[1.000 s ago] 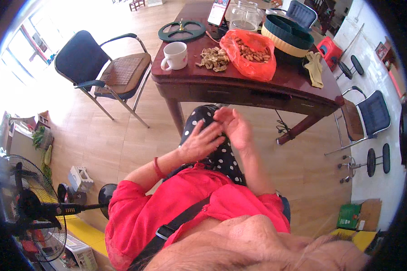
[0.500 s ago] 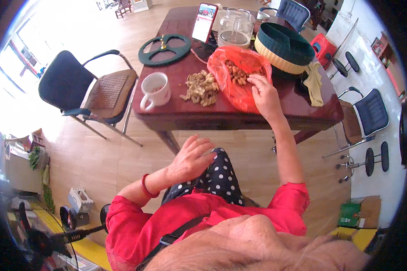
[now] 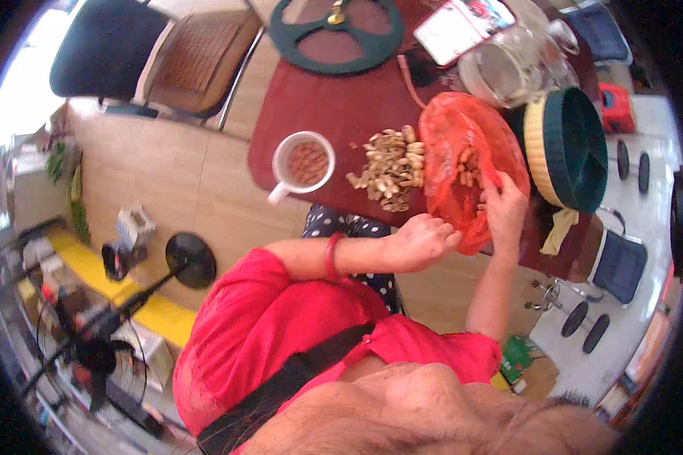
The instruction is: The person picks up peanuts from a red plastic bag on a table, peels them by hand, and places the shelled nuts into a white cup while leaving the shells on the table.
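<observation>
A red plastic bag [image 3: 449,155] lies crumpled on the table, its mouth loose around several brown peanuts [image 3: 469,168]. My right hand [image 3: 506,206] pinches the bag's edge on its right side, fingertips close to the peanuts. At the bag's near edge, my left hand [image 3: 423,243] is closed, its fingertips against the red plastic; the exact grip is partly hidden. Left of the bag spreads a pile of empty peanut shells [image 3: 391,165]. Farther left stands a white mug [image 3: 279,168] holding reddish-brown kernels [image 3: 308,162].
A dark green round lid [image 3: 341,67] with a gold knob lies at the far left of the dark red table [image 3: 311,98]. Toward the far right are a phone [image 3: 449,32], a glass jug [image 3: 501,70], a divided green-and-cream box [image 3: 542,152] and a yellowish cloth [image 3: 560,231].
My left hand has come up from my lap to the bag and closed. My right hand has moved from the peanuts to the bag's edge. The view has tilted down and turned.
</observation>
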Available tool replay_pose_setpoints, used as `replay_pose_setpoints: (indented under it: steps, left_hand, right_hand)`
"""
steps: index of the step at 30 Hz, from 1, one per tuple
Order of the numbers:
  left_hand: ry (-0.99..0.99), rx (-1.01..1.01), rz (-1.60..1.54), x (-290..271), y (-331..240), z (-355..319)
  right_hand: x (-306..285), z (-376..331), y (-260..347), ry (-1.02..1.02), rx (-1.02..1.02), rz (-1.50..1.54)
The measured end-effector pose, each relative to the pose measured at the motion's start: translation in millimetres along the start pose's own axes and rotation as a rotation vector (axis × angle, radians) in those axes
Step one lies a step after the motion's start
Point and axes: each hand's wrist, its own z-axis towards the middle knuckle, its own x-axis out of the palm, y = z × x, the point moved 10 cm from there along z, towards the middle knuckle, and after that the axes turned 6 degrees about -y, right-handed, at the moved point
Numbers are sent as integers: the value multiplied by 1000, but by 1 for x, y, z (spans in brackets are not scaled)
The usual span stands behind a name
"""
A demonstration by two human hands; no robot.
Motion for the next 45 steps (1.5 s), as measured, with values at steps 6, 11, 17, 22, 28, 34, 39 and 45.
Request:
replay_pose_setpoints:
  steps: [6, 11, 17, 22, 28, 34, 39, 45]
  left_hand:
    - [-102, -2, -110, -32, -31, 22]
    - [-156, -64, -312, -67, -47, 48]
    - [-321, -129, -464, -105, -53, 66]
    - [-13, -31, -244, -75, -69, 53]
    - [82, -8, -35, -76, -58, 32]
    - [120, -16, -32, -80, -52, 35]
    - [200, 14, -63, -70, -61, 36]
    - [163, 19, -123, -67, -63, 35]
  right_hand:
    - [-57, -7, 57, -107, -121, -137]
    - [-91, 2, 89, -197, -117, 45]
    - [-104, 12, 99, -268, -103, 205]
    - [-98, 12, 110, -215, -103, 300]
    - [-98, 3, 116, -30, -220, 648]
    - [-36, -36, 109, 387, -95, 574]
    - [10, -6, 47, 300, -248, -343]
    - [16, 20, 56, 81, -421, -100]
